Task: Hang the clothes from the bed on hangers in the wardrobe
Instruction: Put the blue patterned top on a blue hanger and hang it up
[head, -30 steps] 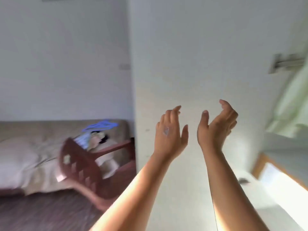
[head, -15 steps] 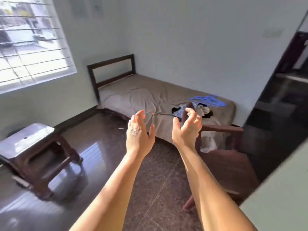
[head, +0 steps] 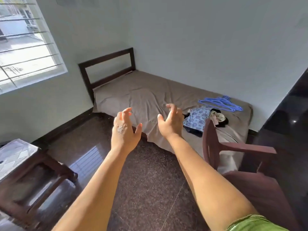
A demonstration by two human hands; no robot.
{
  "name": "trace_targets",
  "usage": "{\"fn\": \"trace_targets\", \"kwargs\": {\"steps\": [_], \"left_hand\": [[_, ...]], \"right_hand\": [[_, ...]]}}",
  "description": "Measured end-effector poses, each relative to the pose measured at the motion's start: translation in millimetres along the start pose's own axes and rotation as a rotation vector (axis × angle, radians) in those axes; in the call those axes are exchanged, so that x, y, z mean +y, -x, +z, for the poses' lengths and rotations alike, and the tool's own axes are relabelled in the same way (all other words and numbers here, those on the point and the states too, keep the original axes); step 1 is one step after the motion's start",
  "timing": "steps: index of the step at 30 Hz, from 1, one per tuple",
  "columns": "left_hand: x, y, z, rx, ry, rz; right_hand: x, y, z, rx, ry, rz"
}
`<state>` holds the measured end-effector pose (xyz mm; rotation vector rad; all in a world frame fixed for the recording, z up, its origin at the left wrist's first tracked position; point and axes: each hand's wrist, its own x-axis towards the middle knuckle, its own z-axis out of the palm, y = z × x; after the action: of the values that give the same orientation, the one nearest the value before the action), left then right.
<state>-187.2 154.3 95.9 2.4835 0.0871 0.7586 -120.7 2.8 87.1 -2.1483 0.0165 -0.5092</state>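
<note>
Two empty hands held out toward a bed with clothes and hangers on it.

The left hand (head: 124, 130) and right hand (head: 170, 123) are raised side by side in the air, fingers spread and slightly curled, well open, gripping nothing and touching nothing. Beyond them the bed (head: 150, 97), under a brown sheet, stands in the corner of the room. Near its foot end lies a small heap of clothes (head: 204, 120): one blue floral piece on top, something dark under it, a pale crumpled piece beside it; how many garments there are in all I cannot tell. Just past the heap lies a bunch of blue hangers (head: 220, 104), overlapping, several but not countable. One brown chair (head: 233, 157) stands between the person and the clothes, and one dark stool (head: 23, 169) stands at the left on the floor.
</note>
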Motion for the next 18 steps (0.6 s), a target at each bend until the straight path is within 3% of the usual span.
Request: {"fn": "trace_targets", "kwargs": {"steps": [5, 11, 18], "left_hand": [[-63.8, -65.7, 48.4, -0.066, -0.025, -0.055], [-121.1, -197.5, 121.1, -0.164, -0.001, 0.019], [-120.0, -320.8, 227.4, -0.390, 0.078, 0.142]], "right_hand": [[18.4, -83.8, 75.6, -0.032, -0.062, 0.230], [29.4, -172.1, 190.2, -0.133, 0.008, 0.198], [70.0, -267.2, 218.5, -0.100, 0.204, 0.289]]}}
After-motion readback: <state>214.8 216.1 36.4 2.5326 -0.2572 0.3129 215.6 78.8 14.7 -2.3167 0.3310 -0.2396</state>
